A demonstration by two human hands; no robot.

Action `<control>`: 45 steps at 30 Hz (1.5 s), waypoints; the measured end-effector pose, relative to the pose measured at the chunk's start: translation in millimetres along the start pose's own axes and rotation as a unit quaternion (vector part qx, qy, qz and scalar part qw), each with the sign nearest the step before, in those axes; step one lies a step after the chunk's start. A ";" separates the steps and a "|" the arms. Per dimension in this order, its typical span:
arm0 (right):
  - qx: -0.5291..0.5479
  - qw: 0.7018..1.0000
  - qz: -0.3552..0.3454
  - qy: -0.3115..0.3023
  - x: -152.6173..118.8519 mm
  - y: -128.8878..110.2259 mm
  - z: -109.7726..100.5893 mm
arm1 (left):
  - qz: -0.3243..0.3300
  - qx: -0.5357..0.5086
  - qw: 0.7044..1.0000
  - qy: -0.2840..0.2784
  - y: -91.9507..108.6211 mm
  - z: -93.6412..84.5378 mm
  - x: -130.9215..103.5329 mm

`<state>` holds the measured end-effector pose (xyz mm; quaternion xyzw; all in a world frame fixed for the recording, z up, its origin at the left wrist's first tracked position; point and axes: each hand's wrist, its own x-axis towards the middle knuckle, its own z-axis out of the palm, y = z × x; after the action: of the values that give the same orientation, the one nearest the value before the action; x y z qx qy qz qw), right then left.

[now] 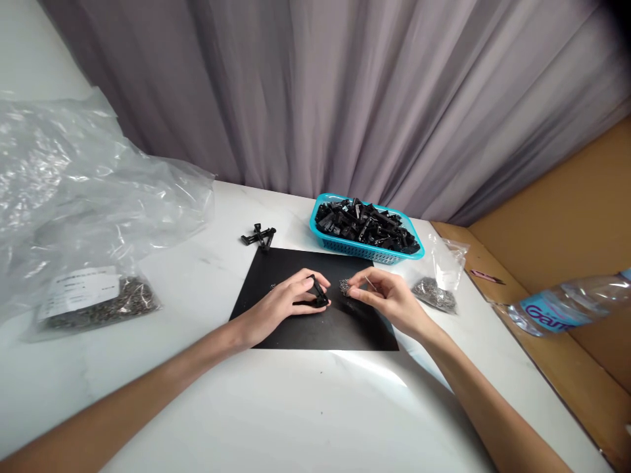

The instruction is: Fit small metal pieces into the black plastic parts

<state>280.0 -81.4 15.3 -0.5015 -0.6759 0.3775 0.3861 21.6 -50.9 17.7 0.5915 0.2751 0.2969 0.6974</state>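
Observation:
My left hand (294,293) is closed around a black plastic part (318,291), held over a black mat (296,332). To its right, my right hand (382,293) is pinched, and a thin pale rod (371,283) shows between its fingers. The fingertips of that hand touch or hover at a small heap of tiny metal pieces (344,287) on the mat; which of the two I cannot tell. Several black plastic parts (259,237) lie crossed over each other at the mat's far left corner.
Behind the mat stands a blue basket (315,226) full of black plastic parts. Clear bags of small metal pieces lie on the left (133,295) and right (436,292). A large plastic bag (98,177) covers the far left. A water bottle (557,312) lies at right.

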 end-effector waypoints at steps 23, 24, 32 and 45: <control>-0.031 0.998 -0.043 -0.013 -9.5 -15.3 -1.7 | 0.050 0.154 0.986 -0.032 3.8 3.2 -8.1; -0.023 0.998 -0.050 -0.015 -9.5 -14.8 -1.2 | 0.055 0.165 0.984 -0.031 3.5 3.3 -7.9; -0.012 0.996 -0.088 -0.026 -9.2 -9.5 2.0 | 0.103 0.230 0.968 -0.014 -4.3 1.6 -6.4; -0.316 0.915 -0.241 0.069 -10.2 14.4 4.9 | 0.085 0.314 0.946 0.001 -3.6 0.3 -6.7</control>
<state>283.2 -88.9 -1.1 -0.4441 -0.8320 0.0045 0.3325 17.6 -56.4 14.4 0.8015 0.3038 0.2541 0.4481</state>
